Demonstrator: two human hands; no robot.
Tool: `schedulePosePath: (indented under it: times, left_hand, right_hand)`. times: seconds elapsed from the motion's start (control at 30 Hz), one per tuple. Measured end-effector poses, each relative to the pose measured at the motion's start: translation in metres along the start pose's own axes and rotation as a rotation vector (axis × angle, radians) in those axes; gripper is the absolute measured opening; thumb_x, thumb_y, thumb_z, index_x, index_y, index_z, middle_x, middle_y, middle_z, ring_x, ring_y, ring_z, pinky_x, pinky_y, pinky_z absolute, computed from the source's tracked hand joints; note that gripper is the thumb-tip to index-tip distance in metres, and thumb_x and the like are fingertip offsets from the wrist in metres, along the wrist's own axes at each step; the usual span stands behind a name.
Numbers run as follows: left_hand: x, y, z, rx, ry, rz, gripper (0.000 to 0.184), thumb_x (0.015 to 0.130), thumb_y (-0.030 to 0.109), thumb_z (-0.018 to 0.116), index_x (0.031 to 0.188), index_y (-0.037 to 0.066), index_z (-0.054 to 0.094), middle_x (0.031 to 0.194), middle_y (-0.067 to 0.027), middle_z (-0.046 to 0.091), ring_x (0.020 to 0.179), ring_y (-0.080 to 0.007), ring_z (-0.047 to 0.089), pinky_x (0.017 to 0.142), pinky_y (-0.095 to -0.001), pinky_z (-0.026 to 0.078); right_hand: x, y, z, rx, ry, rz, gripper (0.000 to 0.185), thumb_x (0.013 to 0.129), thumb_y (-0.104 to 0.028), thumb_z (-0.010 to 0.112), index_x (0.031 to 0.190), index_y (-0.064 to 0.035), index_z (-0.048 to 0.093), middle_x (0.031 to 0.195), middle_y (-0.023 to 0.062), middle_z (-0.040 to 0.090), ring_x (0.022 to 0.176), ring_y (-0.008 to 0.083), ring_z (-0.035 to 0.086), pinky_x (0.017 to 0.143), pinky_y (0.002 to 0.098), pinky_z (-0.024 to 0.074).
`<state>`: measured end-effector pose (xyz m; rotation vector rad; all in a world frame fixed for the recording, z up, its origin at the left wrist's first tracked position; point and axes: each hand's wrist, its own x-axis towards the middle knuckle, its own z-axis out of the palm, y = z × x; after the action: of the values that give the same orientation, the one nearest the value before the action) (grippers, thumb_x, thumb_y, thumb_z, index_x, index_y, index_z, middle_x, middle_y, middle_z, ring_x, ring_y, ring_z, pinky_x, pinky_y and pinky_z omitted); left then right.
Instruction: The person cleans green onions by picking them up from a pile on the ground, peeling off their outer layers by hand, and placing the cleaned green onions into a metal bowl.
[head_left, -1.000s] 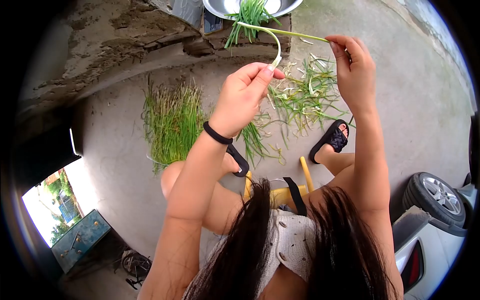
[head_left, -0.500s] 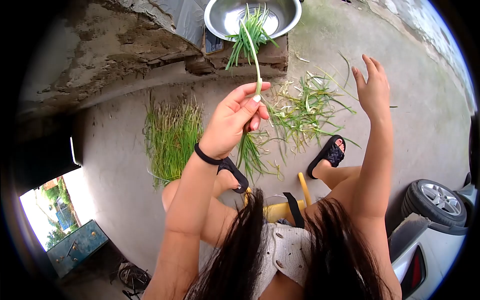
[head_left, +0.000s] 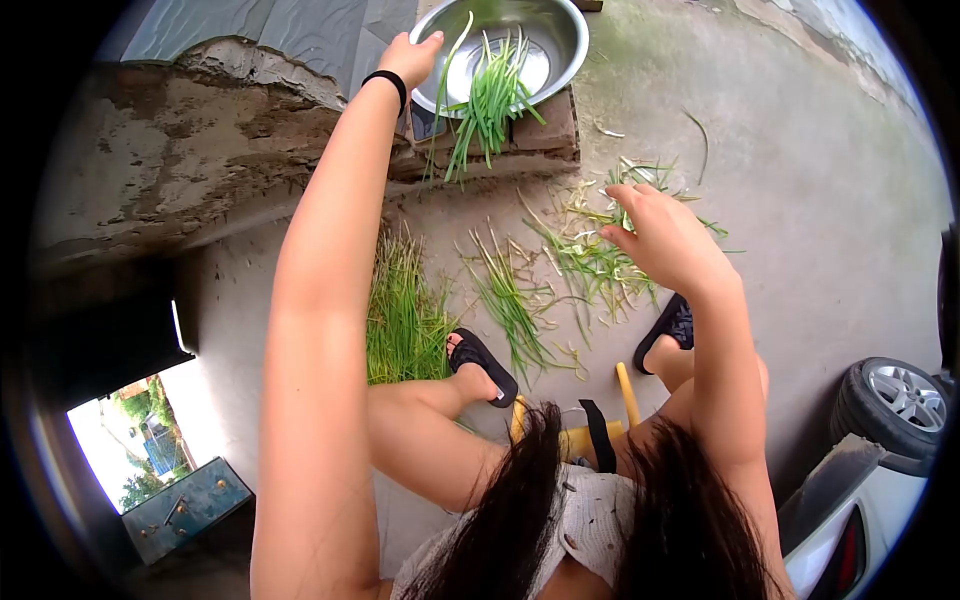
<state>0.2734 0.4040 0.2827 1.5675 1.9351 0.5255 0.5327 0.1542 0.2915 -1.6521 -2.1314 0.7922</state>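
Note:
My left hand (head_left: 415, 58) is at the left rim of the metal bowl (head_left: 570, 62), fingers closed around a long green stalk (head_left: 440, 103) that hangs down beside the bowl. A bunch of green stalks (head_left: 490, 105) lies in the bowl and droops over its near rim. Over the pile of peeled scraps (head_left: 598, 255) on the ground is my right hand (head_left: 665, 235), its fingers apart and nothing seen in them. A small bundle of stalks (head_left: 512, 305) and a larger heap of uncleaned stalks (head_left: 400, 310) lie on the ground to the left.
The bowl stands on a brick ledge (head_left: 545, 140), partly over a dark phone (head_left: 428, 122). My sandalled feet are by a yellow stool (head_left: 590, 438). A loose tyre (head_left: 895, 405) and a white car (head_left: 850, 530) stand at the right; a green cabinet (head_left: 187, 508) is at lower left.
My left hand has moved forward and left to the bowl with the stalk. My right hand has come lower and inward over the scraps. The view has shifted, showing more of the bowl.

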Motion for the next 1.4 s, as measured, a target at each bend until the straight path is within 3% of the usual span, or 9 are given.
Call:
schedulePosePath:
  times: [0.1, 0.2, 0.3, 0.53, 0.8, 1.0, 1.13, 1.33, 1.4]
  left_hand:
    - [0.011, -0.013, 0.021, 0.183, 0.051, 0.161, 0.053, 0.085, 0.037, 0.057, 0.124, 0.002, 0.045, 0.125, -0.015, 0.05, 0.105, -0.0238, 0.055, 0.089, -0.0368, 0.043]
    - [0.006, -0.032, 0.046, 0.18, -0.084, 0.3, 0.03, 0.085, 0.027, 0.055, 0.102, 0.004, 0.063, 0.093, -0.0094, 0.066, 0.09, -0.0181, 0.062, 0.08, -0.0306, 0.046]
    - [0.014, -0.04, 0.069, 0.342, -0.095, 0.314, 0.022, 0.084, 0.022, 0.055, 0.095, 0.008, 0.067, 0.083, -0.008, 0.067, 0.078, -0.0179, 0.063, 0.074, -0.0286, 0.047]
    - [0.06, -0.054, 0.125, 0.708, -0.105, 0.074, 0.037, 0.072, 0.038, 0.064, 0.098, 0.013, 0.068, 0.096, -0.01, 0.066, 0.089, -0.0236, 0.063, 0.084, -0.0328, 0.047]
    - [0.087, -0.08, 0.107, 0.202, -0.145, -0.009, 0.025, 0.077, 0.022, 0.063, 0.098, 0.009, 0.067, 0.092, -0.0065, 0.067, 0.083, -0.0162, 0.063, 0.076, -0.0294, 0.047]
    - [0.062, -0.042, 0.099, 0.557, -0.079, 0.293, 0.03, 0.079, 0.038, 0.058, 0.096, 0.016, 0.068, 0.097, -0.0069, 0.066, 0.09, -0.0235, 0.061, 0.081, -0.0358, 0.047]
    - [0.059, -0.025, 0.126, 0.925, -0.158, 0.158, 0.032, 0.072, 0.042, 0.065, 0.093, 0.017, 0.069, 0.099, -0.0067, 0.065, 0.095, -0.0233, 0.061, 0.082, -0.0361, 0.047]
    - [0.068, -0.042, 0.121, 0.389, -0.052, 0.136, 0.023, 0.072, 0.03, 0.064, 0.086, 0.012, 0.068, 0.091, -0.0085, 0.067, 0.084, -0.0214, 0.063, 0.079, -0.0335, 0.048]
    - [0.066, -0.038, 0.107, 0.03, -0.091, 0.088, 0.019, 0.078, 0.016, 0.063, 0.09, 0.001, 0.06, 0.084, -0.0063, 0.064, 0.074, -0.013, 0.061, 0.067, -0.0272, 0.049]
  right_hand:
    - [0.001, 0.0, -0.003, 0.012, 0.026, 0.019, 0.025, 0.078, -0.015, 0.063, 0.09, 0.0038, 0.051, 0.081, 0.0196, 0.058, 0.08, 0.0359, 0.057, 0.072, 0.0422, 0.0452]
    - [0.002, 0.0, -0.005, -0.014, -0.02, 0.058, 0.024, 0.078, -0.014, 0.063, 0.088, 0.0041, 0.051, 0.08, 0.0198, 0.057, 0.079, 0.036, 0.056, 0.071, 0.0421, 0.0452]
    - [-0.002, -0.003, -0.003, -0.019, -0.06, 0.016, 0.023, 0.078, -0.014, 0.063, 0.087, 0.004, 0.051, 0.08, 0.0197, 0.057, 0.078, 0.0358, 0.056, 0.071, 0.0418, 0.0453]
    - [-0.006, -0.01, 0.008, 0.003, -0.146, -0.004, 0.026, 0.077, -0.018, 0.064, 0.088, 0.0023, 0.052, 0.081, 0.0172, 0.058, 0.081, 0.0323, 0.057, 0.072, 0.0398, 0.0452]
    - [-0.01, 0.001, 0.009, -0.051, -0.1, -0.003, 0.029, 0.078, -0.02, 0.063, 0.092, 0.0024, 0.053, 0.083, 0.0157, 0.058, 0.081, 0.0299, 0.057, 0.072, 0.0375, 0.0445]
    - [-0.006, -0.009, 0.013, -0.019, -0.149, -0.009, 0.036, 0.075, -0.014, 0.066, 0.104, 0.0033, 0.052, 0.084, 0.0154, 0.057, 0.083, 0.0324, 0.056, 0.075, 0.0393, 0.0438]
    - [-0.007, -0.014, 0.014, -0.018, -0.16, -0.002, 0.034, 0.076, -0.014, 0.065, 0.102, 0.0027, 0.051, 0.083, 0.015, 0.057, 0.082, 0.032, 0.056, 0.075, 0.0397, 0.0436]
    - [-0.007, -0.004, 0.011, -0.013, -0.107, -0.023, 0.029, 0.076, -0.015, 0.065, 0.095, 0.0019, 0.052, 0.08, 0.0148, 0.056, 0.08, 0.0319, 0.056, 0.073, 0.0395, 0.0442]
    - [-0.004, -0.004, 0.008, 0.002, -0.092, -0.031, 0.029, 0.076, -0.014, 0.065, 0.096, 0.0013, 0.052, 0.079, 0.0151, 0.056, 0.079, 0.0324, 0.056, 0.071, 0.0396, 0.0445]
